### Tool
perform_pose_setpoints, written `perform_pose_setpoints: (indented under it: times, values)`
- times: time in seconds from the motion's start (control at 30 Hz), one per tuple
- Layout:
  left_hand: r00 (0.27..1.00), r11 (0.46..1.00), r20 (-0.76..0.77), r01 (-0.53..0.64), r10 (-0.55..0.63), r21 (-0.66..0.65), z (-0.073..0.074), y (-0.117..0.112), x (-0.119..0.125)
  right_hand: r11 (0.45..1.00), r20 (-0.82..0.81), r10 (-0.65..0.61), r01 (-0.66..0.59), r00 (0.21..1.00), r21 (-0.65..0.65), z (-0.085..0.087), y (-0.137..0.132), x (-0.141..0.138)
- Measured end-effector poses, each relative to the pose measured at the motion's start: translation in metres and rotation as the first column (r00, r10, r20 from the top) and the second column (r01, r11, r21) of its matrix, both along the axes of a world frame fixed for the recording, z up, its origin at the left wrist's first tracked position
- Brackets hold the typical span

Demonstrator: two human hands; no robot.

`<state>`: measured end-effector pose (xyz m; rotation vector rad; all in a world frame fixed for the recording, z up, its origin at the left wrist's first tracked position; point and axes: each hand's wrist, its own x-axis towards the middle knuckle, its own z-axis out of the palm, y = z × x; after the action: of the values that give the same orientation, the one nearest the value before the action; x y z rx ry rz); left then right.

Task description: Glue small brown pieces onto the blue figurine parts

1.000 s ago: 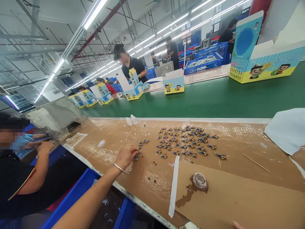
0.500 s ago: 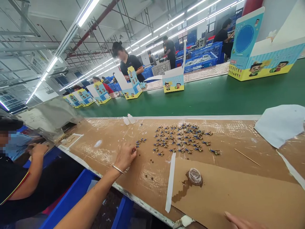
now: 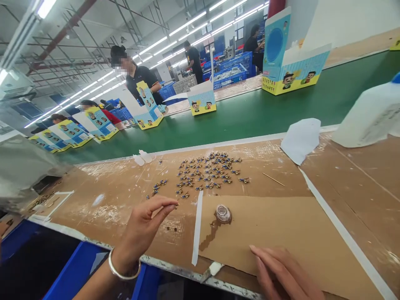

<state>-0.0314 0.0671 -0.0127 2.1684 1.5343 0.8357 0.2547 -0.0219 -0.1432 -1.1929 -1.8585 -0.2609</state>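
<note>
My left hand [image 3: 142, 228], with a silver bangle on the wrist, hovers over the brown cardboard worktop [image 3: 281, 225]. Its thumb and forefinger are pinched together, and whatever is between them is too small to make out. Just beyond the fingertips lies a small cluster of blue-and-gold pieces [image 3: 158, 187]. A larger spread of the same pieces [image 3: 206, 168] lies farther back. My right hand [image 3: 283, 273] rests at the near edge with its fingers stretched flat on the cardboard, holding nothing. A small clear round dish [image 3: 223, 213] sits on a brown stain between the hands.
A thin wooden stick [image 3: 273, 179], a white sheet [image 3: 300, 137] and a white plastic jug [image 3: 368, 116] lie to the right. Two small white bottles [image 3: 142, 158] stand behind the pieces. Printed cartons [image 3: 293, 68] ride the green belt [image 3: 265, 116]. Other people work across it.
My left hand has lifted off the small cluster and drawn back toward me with its fingers pinched. My right hand has come into view flat on the cardboard. The view has swung right.
</note>
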Motion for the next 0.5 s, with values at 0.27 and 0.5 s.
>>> perform_pose_setpoints:
  times: [0.27, 0.5]
  values:
    - [0.941, 0.969, -0.233, 0.244, -0.244, -0.029, 0.007, 0.006, 0.071, 1.0, -0.357, 0.027, -0.019, 0.934, 0.025, 0.024, 0.0, -0.021]
    - [0.887, 0.944, -0.332, 0.328, -0.32, -0.034, 0.006, 0.018, 0.096, 0.999, -0.454, 0.047, -0.055, 0.89, -0.003, 0.027, -0.004, -0.025]
